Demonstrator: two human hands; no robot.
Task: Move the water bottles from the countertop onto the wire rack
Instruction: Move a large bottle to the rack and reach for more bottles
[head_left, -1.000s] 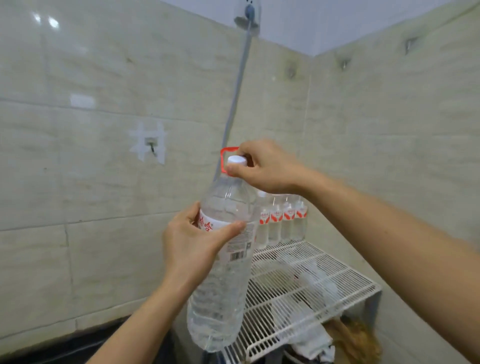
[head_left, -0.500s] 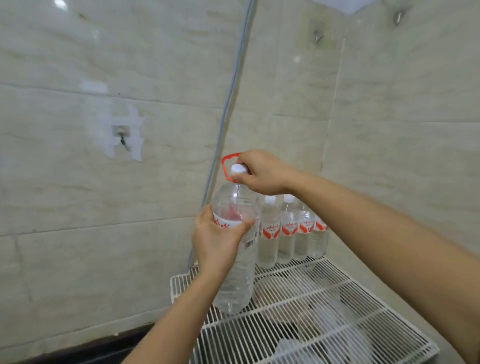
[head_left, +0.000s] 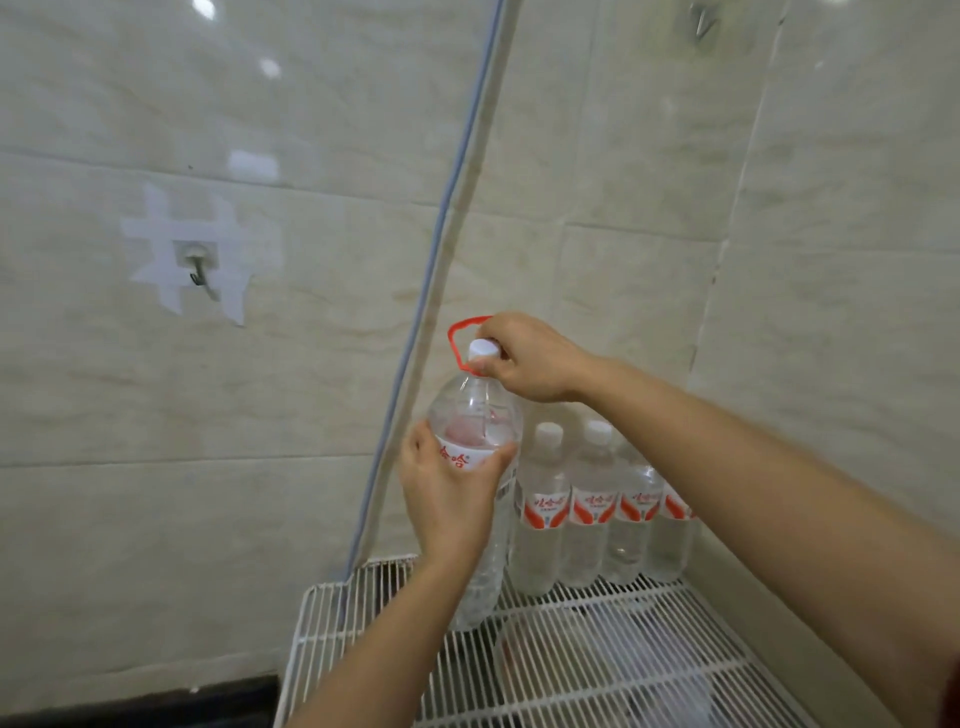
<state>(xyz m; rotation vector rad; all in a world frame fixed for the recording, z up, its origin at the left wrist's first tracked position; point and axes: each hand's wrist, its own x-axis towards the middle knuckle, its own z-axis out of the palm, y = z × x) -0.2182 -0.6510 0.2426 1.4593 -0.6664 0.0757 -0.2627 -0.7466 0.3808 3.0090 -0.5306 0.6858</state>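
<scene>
Large clear plastic water bottle (head_left: 475, 415), holding clear liquid, has a white screw cap (head_left: 484, 349) and a red loop handle (head_left: 454, 338); its white label bears red characters, of which "哈" is legible. It stands upright with its base at the rear left of the white wire rack (head_left: 597, 665), just beside a row of smaller bottles (head_left: 589, 519) with red-and-white labels in like script. Left hand (head_left: 447, 499) is wrapped round the labelled shoulder; right hand (head_left: 530, 358) grips the neck by the cap.

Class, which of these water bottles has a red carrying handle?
The large bottle, gripped by the left hand and right hand; the smaller bottles beside it show no handle.
</scene>
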